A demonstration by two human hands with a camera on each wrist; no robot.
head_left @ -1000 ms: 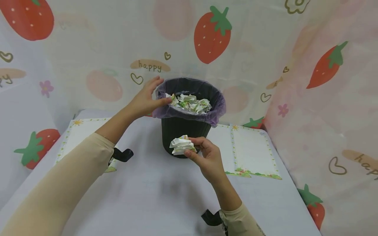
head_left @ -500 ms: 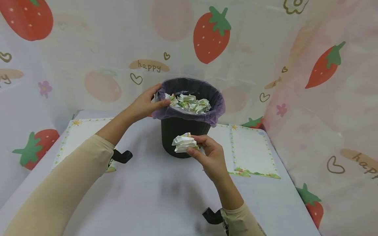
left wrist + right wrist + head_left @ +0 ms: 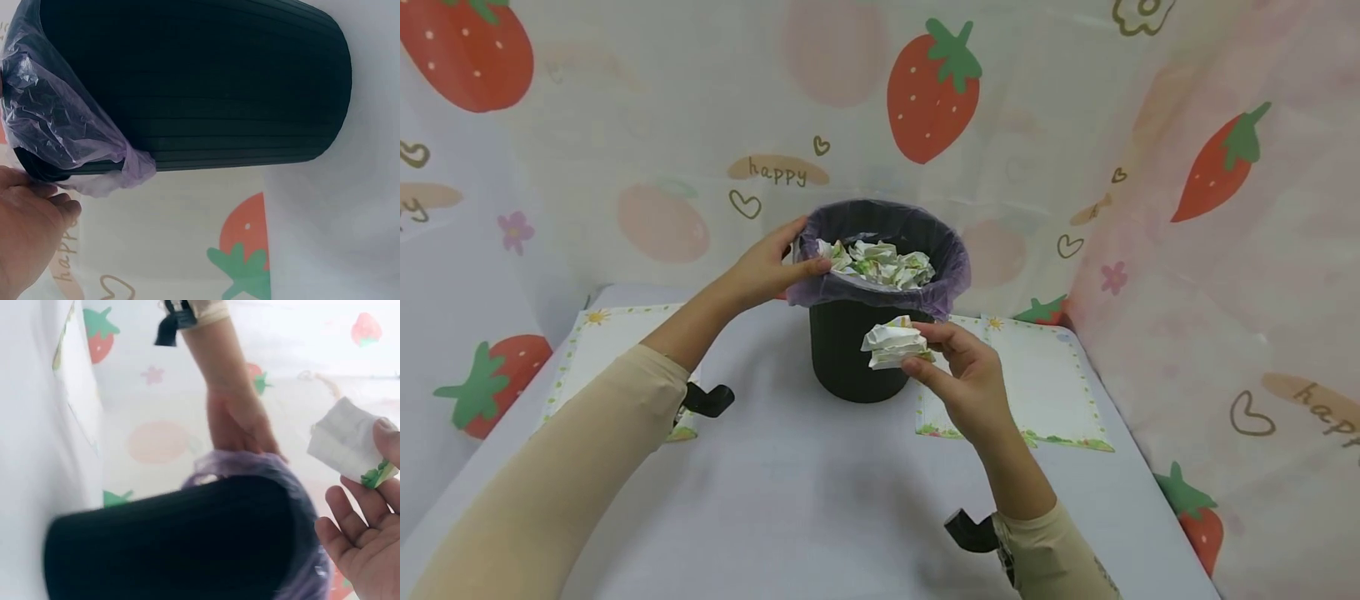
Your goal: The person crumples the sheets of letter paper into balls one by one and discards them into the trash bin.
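A black trash can [image 3: 853, 350] stands upright at the middle of the table, lined with a purple plastic bag [image 3: 953, 271] folded over its rim. Several crumpled papers [image 3: 887, 265] lie inside it. My left hand [image 3: 763, 268] grips the rim at its left side, thumb over the edge; in the left wrist view its fingertips [image 3: 69, 206] are curled by the bag. In front of the can, my right hand [image 3: 970, 379] pinches a crumpled piece of paper [image 3: 891, 343] between thumb and fingers. The right wrist view shows that hand's other fingers [image 3: 344, 515] spread below the paper.
Printed paper sheets with floral borders lie flat on the white table [image 3: 760, 500]: one sheet [image 3: 617, 333] at the left, partly under my left arm, and others [image 3: 1052, 375] at the right. A strawberry-patterned curtain [image 3: 1037, 100] hangs behind.
My right hand has moved right and slightly up with the crumpled paper. The left hand's raised fingers have come down onto the trash can's rim.
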